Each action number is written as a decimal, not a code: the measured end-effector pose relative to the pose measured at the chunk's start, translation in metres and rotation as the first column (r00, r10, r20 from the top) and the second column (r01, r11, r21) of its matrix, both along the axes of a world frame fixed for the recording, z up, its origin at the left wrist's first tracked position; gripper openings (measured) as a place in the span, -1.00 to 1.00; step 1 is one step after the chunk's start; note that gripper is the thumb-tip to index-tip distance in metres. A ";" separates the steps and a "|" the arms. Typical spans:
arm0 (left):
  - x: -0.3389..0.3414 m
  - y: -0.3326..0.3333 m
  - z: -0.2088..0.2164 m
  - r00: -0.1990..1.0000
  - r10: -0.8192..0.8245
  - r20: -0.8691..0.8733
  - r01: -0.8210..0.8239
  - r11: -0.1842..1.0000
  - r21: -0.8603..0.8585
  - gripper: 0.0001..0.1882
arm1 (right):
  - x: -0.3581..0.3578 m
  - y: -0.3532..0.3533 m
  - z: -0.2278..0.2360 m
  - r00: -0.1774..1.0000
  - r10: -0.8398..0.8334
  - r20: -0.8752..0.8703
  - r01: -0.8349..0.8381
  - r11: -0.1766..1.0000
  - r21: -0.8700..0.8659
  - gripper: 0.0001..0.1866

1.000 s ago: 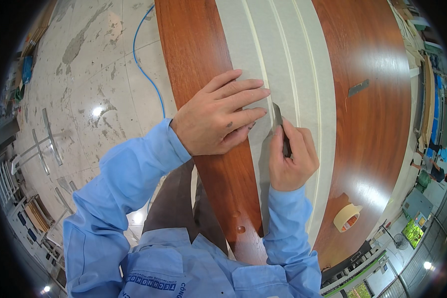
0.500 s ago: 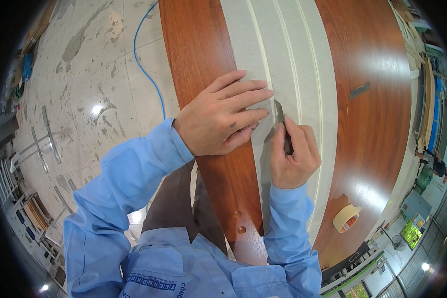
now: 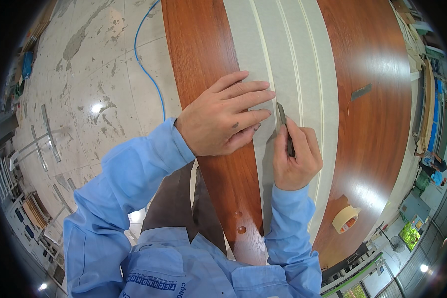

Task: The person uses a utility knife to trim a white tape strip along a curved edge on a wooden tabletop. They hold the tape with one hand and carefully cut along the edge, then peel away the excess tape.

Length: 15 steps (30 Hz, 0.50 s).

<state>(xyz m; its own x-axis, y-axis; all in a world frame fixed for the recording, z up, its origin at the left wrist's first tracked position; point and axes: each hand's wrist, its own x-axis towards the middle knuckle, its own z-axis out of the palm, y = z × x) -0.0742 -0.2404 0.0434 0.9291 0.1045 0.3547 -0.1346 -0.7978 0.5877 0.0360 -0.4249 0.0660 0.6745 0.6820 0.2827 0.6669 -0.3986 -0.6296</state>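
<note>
A long reddish-brown wood panel point(image 3: 203, 44) lies before me, a wide pale sheet point(image 3: 243, 44) running lengthwise over its middle. Several thin cream strips point(image 3: 294, 59) run along that sheet. My left hand point(image 3: 223, 116) rests flat across the panel's left part and the sheet, fingers stretched, fingertips at the leftmost strip. Gripped in my right hand point(image 3: 298, 156) is a utility knife point(image 3: 285, 124), blade pointing away from me and its tip against or very near that same strip. The palm hides part of the knife's handle.
A roll of cream tape point(image 3: 345, 219) and a small flat metal blade point(image 3: 361, 92) lie on the panel's right side. Two round holes point(image 3: 241, 230) mark its near end. On the floor at left are a blue hose point(image 3: 143, 64) and metal frames point(image 3: 47, 134). People point(image 3: 436, 169) are far right.
Both hands and the knife stay at nearly the same spot, shifted very slightly right in the picture. At far right, a blue-clothed figure now shows beside the other person.
</note>
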 end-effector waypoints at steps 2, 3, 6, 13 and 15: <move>0.000 0.000 0.000 1.000 0.001 0.000 -0.001 1.000 0.008 -0.56 | 0.000 0.000 0.000 1.000 -0.001 0.005 0.001 1.000 0.002 -0.65; 0.000 0.000 0.000 1.000 0.001 0.002 -0.001 1.000 -0.002 -0.56 | 0.000 -0.001 0.000 1.000 -0.003 -0.001 0.003 1.000 0.001 -0.65; 0.000 0.000 0.000 1.000 0.003 0.000 -0.003 1.000 -0.006 -0.57 | -0.001 -0.001 0.000 1.000 -0.007 -0.012 0.007 1.000 0.000 -0.66; 0.000 0.000 0.001 1.000 0.005 -0.005 -0.005 1.000 0.000 -0.57 | -0.001 -0.004 0.000 1.000 0.001 -0.001 -0.001 1.000 0.004 -0.67; 0.000 0.000 0.001 1.000 0.005 -0.004 -0.005 1.000 -0.001 -0.57 | -0.002 -0.004 0.000 1.000 0.000 -0.001 0.000 1.000 0.005 -0.67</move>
<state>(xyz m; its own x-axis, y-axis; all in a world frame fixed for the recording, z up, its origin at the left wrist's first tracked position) -0.0746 -0.2402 0.0445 0.9301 0.1094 0.3507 -0.1282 -0.7979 0.5890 0.0341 -0.4292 0.0663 0.6747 0.6807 0.2853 0.6664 -0.3955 -0.6321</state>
